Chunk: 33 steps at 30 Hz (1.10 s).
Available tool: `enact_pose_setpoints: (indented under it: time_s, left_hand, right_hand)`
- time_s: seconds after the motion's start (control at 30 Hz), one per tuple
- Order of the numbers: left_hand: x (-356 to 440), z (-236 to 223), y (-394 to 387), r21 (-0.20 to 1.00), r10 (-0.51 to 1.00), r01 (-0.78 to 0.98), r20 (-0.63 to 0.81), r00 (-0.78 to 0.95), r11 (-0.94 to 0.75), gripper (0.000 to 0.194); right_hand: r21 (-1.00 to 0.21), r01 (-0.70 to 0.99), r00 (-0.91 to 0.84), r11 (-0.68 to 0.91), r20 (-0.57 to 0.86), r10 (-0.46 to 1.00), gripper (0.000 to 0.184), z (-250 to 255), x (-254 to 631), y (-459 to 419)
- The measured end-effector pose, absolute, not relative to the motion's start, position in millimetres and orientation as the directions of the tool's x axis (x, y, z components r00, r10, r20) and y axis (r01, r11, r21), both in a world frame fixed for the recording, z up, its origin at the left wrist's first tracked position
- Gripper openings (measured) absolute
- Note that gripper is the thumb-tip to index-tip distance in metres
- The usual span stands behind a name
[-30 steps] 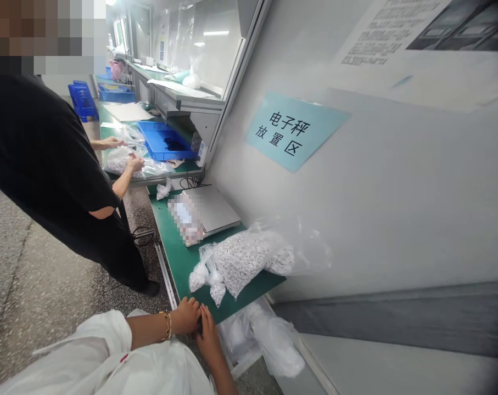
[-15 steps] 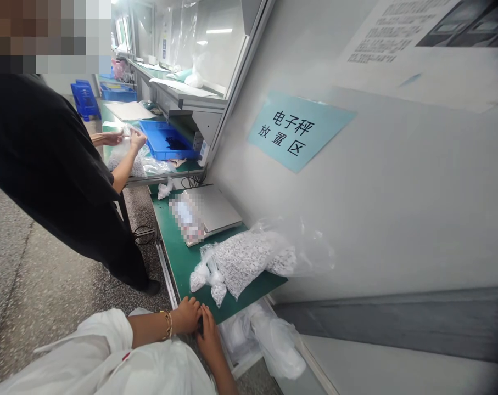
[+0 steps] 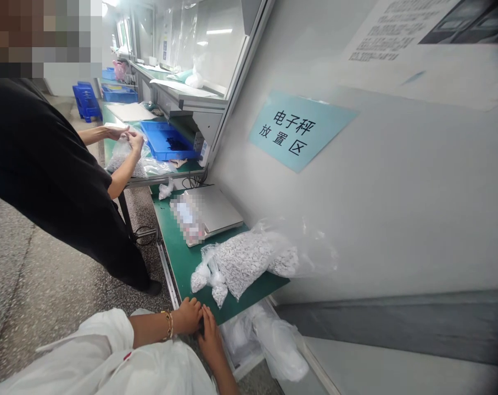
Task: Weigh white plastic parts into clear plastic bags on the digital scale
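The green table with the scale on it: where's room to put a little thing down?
On the green table, bare green shows between the scale and the two small bags, along the left edge. Another patch lies between the big bag and the table's right corner. It's crowded mid-table, where the bags bunch together.

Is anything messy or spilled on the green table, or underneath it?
Nothing looks spilled: the white pieces I can make out on the green table are inside plastic bags. Underneath, though, a crumpled plastic bundle sticks out past a tray-like compartment, which looks untidy.
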<state>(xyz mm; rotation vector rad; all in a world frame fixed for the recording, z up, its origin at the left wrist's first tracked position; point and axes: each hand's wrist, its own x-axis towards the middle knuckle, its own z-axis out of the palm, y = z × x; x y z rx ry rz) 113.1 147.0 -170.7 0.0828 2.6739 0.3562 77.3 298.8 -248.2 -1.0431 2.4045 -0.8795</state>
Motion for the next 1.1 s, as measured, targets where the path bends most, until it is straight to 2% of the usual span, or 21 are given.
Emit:
enact_pose_setpoints:
  time_s: [0.2, 0.63, 0.83, 1.1]
  left_hand:
    - [112.4, -168.6, 148.0, 0.228, 0.108, 0.004, -0.445, -0.889, 0.974, 0.052]
    - [112.7, -170.8, 148.2, 0.274, 0.110, -0.013, -0.428, -0.897, 0.962, 0.053]
    - [112.0, -168.0, 148.6, 0.251, 0.103, -0.021, -0.472, -0.875, 0.968, 0.055]
    - [112.0, -165.0, 148.1, 0.264, 0.101, -0.026, -0.455, -0.885, 0.964, 0.055]
  right_hand:
    - [-0.677, -0.500, -0.658, 0.541, -0.109, -0.745, 0.071, -246.3, 77.0, 298.4]
    - [-0.675, -0.513, -0.666, 0.531, -0.077, -0.742, 0.070, -251.4, 78.0, 299.7]
    - [-0.674, -0.505, -0.668, 0.539, -0.090, -0.739, 0.071, -251.8, 79.1, 300.2]
    - [-0.673, -0.495, -0.673, 0.550, -0.104, -0.732, 0.073, -242.2, 79.8, 297.8]
